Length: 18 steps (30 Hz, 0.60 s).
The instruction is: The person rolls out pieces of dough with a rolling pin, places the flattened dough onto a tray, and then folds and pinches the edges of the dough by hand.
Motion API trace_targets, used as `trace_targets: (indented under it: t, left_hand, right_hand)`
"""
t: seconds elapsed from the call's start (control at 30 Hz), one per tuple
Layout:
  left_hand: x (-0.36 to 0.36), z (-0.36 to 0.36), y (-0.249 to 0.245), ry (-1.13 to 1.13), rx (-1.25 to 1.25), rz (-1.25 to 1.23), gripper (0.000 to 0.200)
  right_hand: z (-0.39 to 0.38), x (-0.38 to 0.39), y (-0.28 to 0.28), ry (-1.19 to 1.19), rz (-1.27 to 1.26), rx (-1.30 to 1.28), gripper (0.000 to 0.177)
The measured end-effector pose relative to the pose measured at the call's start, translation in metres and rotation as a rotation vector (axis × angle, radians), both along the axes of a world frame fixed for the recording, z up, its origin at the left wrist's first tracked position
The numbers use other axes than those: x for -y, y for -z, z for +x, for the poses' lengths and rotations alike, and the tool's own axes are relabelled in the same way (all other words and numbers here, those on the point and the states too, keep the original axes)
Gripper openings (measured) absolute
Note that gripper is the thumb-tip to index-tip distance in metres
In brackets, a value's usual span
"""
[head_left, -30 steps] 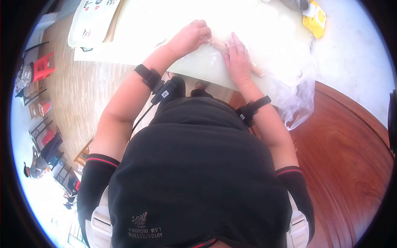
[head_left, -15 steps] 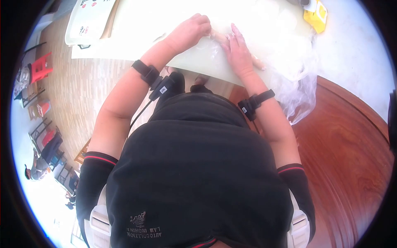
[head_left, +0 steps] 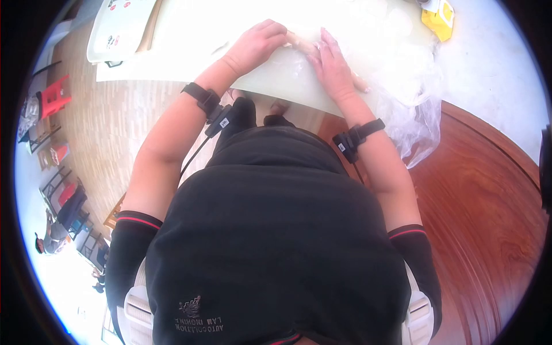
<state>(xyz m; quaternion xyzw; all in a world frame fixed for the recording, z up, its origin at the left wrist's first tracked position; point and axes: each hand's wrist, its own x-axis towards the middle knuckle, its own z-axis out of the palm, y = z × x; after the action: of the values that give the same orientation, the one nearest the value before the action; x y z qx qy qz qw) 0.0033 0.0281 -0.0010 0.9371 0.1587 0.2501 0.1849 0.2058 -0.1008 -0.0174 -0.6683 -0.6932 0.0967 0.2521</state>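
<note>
A slim, light wooden rolling pin lies slantwise on the pale tabletop. My left hand has its fingers curled and closed at the pin's far left end, which they hide. Across the pin's middle rests my right hand, palm down with its fingers stretched out and whitish powder on them. The pin's other end shows just past the right wrist. Glare washes out the surface around the hands, so I cannot make out whether dough lies under the pin.
A clear plastic bag hangs over the table's edge at the right, above a brown wooden surface. A yellow packet stands at the far right. To the left lies a white tray with printed marks. A red stool stands on the floor.
My left hand has shifted slightly left, and more of the pin shows between the hands. The right hand stays on the pin with its fingers stretched.
</note>
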Motion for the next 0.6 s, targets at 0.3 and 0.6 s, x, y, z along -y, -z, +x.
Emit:
trace_targets:
  t: [0.3, 0.6]
  left_hand:
    - [0.014, -0.019, 0.006, 0.001, -0.029, 0.069, 0.021]
    - [0.029, -0.018, 0.021, -0.049, 0.023, 0.058, 0.024]
  right_hand:
    - [0.007, -0.007, 0.000, -0.020, -0.075, -0.045, 0.035]
    - [0.009, -0.010, -0.003, 0.099, -0.180, 0.083, 0.044]
